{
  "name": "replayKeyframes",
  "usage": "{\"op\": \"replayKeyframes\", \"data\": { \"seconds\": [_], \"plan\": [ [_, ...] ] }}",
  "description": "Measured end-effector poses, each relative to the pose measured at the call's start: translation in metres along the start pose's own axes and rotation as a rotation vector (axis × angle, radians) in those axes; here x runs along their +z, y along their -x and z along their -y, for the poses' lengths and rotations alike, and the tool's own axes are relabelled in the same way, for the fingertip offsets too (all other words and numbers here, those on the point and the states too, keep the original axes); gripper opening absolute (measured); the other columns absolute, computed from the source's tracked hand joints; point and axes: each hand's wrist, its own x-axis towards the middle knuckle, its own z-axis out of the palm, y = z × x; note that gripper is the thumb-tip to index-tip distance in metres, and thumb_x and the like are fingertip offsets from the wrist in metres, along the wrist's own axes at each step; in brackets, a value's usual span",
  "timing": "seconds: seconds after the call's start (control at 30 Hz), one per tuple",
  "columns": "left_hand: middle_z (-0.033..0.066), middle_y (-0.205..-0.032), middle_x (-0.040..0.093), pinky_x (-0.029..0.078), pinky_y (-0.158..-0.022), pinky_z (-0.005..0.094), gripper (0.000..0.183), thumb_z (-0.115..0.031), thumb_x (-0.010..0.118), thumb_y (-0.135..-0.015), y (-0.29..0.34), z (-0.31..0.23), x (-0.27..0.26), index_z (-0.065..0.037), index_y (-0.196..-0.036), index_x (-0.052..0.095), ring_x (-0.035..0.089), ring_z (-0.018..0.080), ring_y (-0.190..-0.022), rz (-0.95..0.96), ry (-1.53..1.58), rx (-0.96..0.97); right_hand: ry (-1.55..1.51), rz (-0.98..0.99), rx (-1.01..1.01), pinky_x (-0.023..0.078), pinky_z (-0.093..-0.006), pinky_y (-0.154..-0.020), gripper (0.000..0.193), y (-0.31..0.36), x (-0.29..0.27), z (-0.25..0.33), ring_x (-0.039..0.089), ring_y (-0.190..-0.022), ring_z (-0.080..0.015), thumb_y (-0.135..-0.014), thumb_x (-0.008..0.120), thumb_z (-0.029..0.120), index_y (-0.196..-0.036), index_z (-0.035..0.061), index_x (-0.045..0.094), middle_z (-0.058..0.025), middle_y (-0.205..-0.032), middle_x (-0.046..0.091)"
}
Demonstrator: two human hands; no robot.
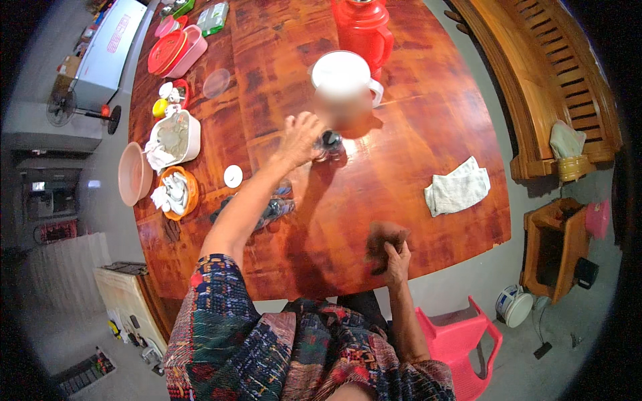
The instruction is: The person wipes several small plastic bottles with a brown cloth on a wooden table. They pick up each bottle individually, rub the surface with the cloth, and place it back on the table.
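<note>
My left hand (301, 137) reaches out over the reddish wooden table (401, 134) and closes on a small dark glass (329, 143) just in front of a white-lidded jug (342, 87). A red thermos (364, 27) stands behind the jug. My right hand (396, 259) rests near the table's front edge, pressing a brown cloth (384, 240) onto the wood. More glasses (277, 207) lie partly hidden under my left forearm.
A folded white cloth (458, 188) lies at the right. At the left stand a white bowl (175, 137), an orange bowl (177, 192), a pink basin (134, 174), a red-lidded box (175, 52) and a small white lid (233, 176). A pink plastic chair (461, 341) is beside me.
</note>
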Motion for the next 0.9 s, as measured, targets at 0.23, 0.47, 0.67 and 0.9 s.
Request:
{"op": "replayKeyframes", "data": {
  "seconds": [0.23, 0.47, 0.67, 0.9],
  "plan": [
    [0.01, -0.087, 0.064, 0.031, -0.079, 0.0411, 0.071, -0.066, 0.067, -0.05, 0.082, 0.042, -0.047, -0.011, -0.094, 0.067, 0.054, 0.0236, -0.087, 0.345, -0.21, -0.382, -0.026, 0.025, -0.01, 0.048, -0.0313, -0.08, 0.026, 0.009, 0.008, -0.004, 0.057, -0.091, -0.017, -0.084, 0.056, 0.003, -0.11, -0.0004, 0.053, -0.0062, -0.104, 0.06],
    [0.0143, -0.08, 0.065, 0.039, -0.075, 0.0424, 0.039, -0.036, 0.076, -0.061, 0.121, 0.036, -0.009, -0.005, -0.082, 0.064, 0.062, 0.0295, -0.083, 0.489, -0.237, -0.378, 0.0, 0.047, 0.028, 0.051, -0.0357, -0.081, 0.033, 0.021, 0.01, -0.008, 0.059, -0.094, -0.0218, -0.083, 0.056, 0.001, -0.115, -0.0002, 0.049, -0.0088, -0.106, 0.058],
    [0.0169, -0.088, 0.059, 0.044, -0.075, 0.0426, 0.033, -0.016, 0.072, -0.065, 0.135, 0.037, -0.022, -0.003, -0.092, 0.059, 0.058, 0.0337, -0.088, 0.227, -0.02, -0.34, -0.041, 0.067, -0.028, 0.05, -0.0344, -0.081, 0.035, 0.036, 0.018, 0.001, 0.059, -0.094, -0.0201, -0.084, 0.054, 0.003, -0.118, -0.0005, 0.048, -0.0083, -0.108, 0.058],
    [0.0135, -0.088, 0.053, 0.045, -0.073, 0.041, 0.028, -0.011, 0.068, -0.068, 0.151, -0.028, -0.133, -0.002, -0.092, 0.056, 0.053, 0.0315, -0.089, -0.021, 0.347, -0.077, 0.249, 0.215, -0.456, 0.046, -0.0281, -0.072, 0.034, 0.056, 0.08, 0.046, 0.054, -0.084, -0.0151, -0.086, 0.05, 0.007, -0.119, 0.0006, 0.048, -0.0091, -0.107, 0.056]
  ]
}}
